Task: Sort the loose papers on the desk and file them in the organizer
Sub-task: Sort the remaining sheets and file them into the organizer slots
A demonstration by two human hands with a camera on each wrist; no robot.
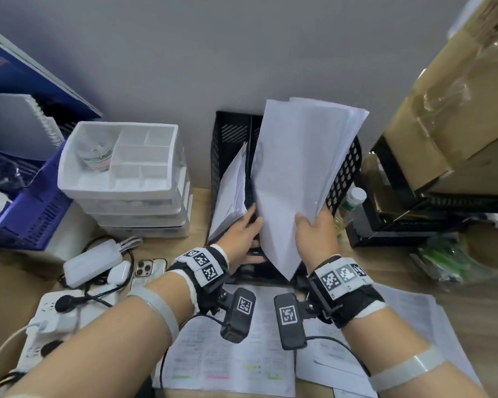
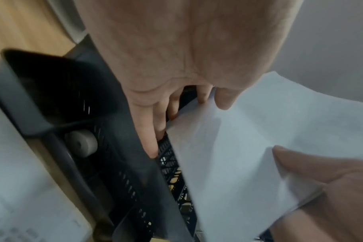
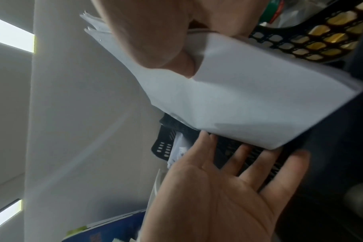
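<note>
My right hand (image 1: 314, 228) grips a thick stack of white papers (image 1: 296, 173) by its lower right edge, holding it upright and tilted over the black mesh file organizer (image 1: 344, 170) at the back of the desk. The stack's lower corner hangs just in front of the organizer. My left hand (image 1: 243, 234) is open, its straight fingers resting against the organizer's divider (image 2: 135, 147) beside the stack. Another bundle of papers (image 1: 232, 185) stands in the organizer's left slot. More printed sheets (image 1: 230, 349) lie flat on the desk below my wrists.
White stacked drawer trays (image 1: 121, 165) sit left of the organizer, a blue basket (image 1: 32, 214) further left. A power strip (image 1: 49, 320), power bank (image 1: 94, 262) and phone (image 1: 148, 270) lie front left. A bottle (image 1: 354, 202), black rack and cardboard box (image 1: 449, 110) stand at right.
</note>
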